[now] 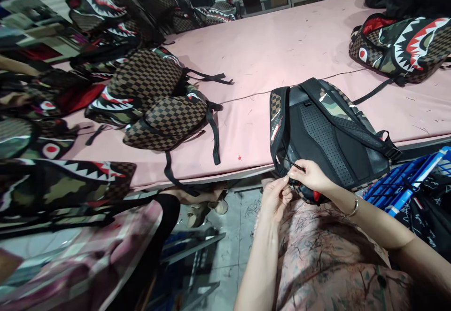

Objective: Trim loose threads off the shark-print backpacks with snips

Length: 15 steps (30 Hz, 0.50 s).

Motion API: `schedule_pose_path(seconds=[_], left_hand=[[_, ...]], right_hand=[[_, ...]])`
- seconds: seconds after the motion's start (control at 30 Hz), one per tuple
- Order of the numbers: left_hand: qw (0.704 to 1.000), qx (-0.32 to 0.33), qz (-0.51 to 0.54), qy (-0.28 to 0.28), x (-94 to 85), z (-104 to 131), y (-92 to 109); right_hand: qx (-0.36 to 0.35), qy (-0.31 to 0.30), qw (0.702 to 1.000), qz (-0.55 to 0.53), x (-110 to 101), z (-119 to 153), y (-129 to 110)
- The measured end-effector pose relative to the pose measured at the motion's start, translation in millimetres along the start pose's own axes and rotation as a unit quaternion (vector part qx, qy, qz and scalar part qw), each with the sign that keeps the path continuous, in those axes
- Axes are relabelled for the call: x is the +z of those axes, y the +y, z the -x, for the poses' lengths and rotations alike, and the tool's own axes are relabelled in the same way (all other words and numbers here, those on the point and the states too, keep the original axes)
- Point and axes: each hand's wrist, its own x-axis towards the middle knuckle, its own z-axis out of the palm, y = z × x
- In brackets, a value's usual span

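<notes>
A black backpack (317, 137) with checkered and camouflage parts lies back panel up at the table's front edge, its near end close to my lap. My right hand (308, 175) pinches a thin dark pointed tool (298, 166) over the backpack's near left corner. Just left of it, my left hand (277, 197) is closed, fingertips pressed together close to the tool and the corner. What those fingertips hold, if anything, is too small to make out. A bit of red shows at the backpack's near edge, below my right hand.
The pink table (260, 52) carries loose threads and a long cord. Checkered backpacks (176, 118) are piled at the left, beside a person in plaid (141, 236). A shark-mouth backpack (398, 48) lies at the back right. A blue crate (405, 184) stands at the right.
</notes>
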Motion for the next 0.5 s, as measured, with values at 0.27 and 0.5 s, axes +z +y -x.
schedule_pose_path(seconds=[0.27, 0.5], left_hand=[[0.99, -0.082, 0.113, -0.004, 4.7, -3.9, 5.1], [0.986, -0.077, 0.15, 0.018, 10.0, -1.7, 6.1]], right_hand=[[-0.142, 0.12, 0.98, 0.07, 1.4, 11.5, 5.5], [-0.269, 0.119, 0.918, 0.267, -5.6, 19.3, 6.8]])
